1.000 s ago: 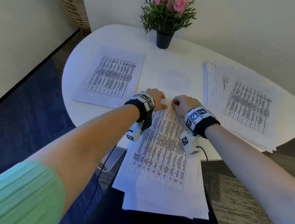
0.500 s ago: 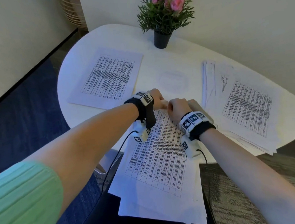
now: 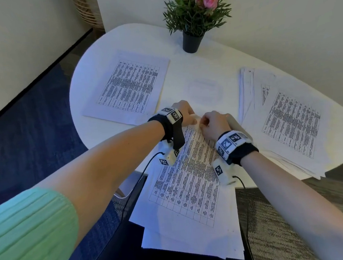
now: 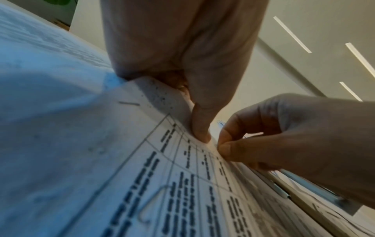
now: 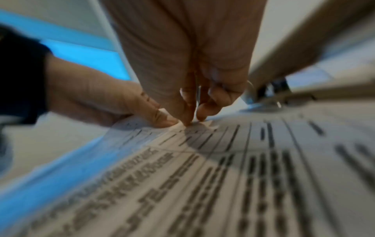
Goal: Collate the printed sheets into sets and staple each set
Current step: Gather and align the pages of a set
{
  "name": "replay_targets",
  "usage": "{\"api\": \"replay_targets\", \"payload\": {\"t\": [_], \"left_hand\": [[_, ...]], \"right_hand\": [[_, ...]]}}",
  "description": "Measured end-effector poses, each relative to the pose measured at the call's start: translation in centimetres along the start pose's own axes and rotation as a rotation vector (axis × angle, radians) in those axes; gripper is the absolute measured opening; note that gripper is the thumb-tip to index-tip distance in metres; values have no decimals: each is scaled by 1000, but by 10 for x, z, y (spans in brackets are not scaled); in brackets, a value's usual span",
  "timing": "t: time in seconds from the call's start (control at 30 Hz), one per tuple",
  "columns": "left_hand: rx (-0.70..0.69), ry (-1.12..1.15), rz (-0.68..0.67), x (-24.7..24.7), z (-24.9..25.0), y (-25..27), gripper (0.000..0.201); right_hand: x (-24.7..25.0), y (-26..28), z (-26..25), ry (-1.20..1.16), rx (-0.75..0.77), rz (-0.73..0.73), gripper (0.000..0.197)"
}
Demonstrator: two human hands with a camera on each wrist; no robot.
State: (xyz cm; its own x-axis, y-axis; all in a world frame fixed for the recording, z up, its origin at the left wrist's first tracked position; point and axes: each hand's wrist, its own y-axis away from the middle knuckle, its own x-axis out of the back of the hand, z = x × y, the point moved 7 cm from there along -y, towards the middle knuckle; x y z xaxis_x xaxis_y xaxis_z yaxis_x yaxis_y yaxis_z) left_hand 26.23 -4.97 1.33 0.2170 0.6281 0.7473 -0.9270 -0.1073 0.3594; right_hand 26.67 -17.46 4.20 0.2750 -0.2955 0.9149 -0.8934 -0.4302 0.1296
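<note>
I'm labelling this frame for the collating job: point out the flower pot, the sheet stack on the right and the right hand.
flower pot (image 3: 192,43), head view, dark front wall.
right sheet stack (image 3: 290,119), head view, printed top sheet.
right hand (image 3: 214,124), head view, back of hand.

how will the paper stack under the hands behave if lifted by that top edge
Likely floppy: the near stack already overhangs the table. Its fanned sheets may slide apart. The left hand and right hand pinch only its top edge.
</note>
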Motion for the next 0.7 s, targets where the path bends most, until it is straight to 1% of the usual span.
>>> {"api": "replay_targets", "payload": {"t": [0.03, 0.1, 0.13, 0.2, 0.27, 0.37, 0.43, 0.53, 0.63, 0.7], "left_hand": [[-10, 13, -11, 0, -1, 0, 20], [-28, 32, -23, -1, -1, -1, 38], [-34, 37, -26, -1, 0, -1, 39], [-41, 52, -41, 0, 0, -1, 31], [-51, 90, -64, 0, 0, 0, 23], [-38, 137, -55, -2, -6, -1, 26], [-19, 124, -28, -3, -8, -1, 28], [8, 125, 3, -2, -8, 1, 19], [-4, 121, 44, 1, 1, 6, 17], [-19, 100, 59, 2, 7, 9, 17]], "right_hand": [[1, 0, -5, 41, 26, 31, 15], [1, 0, -12, 84, 61, 52, 16], [-1, 0, -14, 110, 71, 52, 18], [-4, -1, -17, 177, 61, 34, 19], [-7, -2, -16, 199, 13, -5, 17], [-11, -2, -10, 150, -66, -72, 20], [-10, -1, -8, 103, -74, -84, 23], [-8, 0, -4, 28, -91, -92, 23], [-5, 1, -2, -7, -107, -88, 22], [-4, 2, -5, 13, -94, -96, 23]]}}
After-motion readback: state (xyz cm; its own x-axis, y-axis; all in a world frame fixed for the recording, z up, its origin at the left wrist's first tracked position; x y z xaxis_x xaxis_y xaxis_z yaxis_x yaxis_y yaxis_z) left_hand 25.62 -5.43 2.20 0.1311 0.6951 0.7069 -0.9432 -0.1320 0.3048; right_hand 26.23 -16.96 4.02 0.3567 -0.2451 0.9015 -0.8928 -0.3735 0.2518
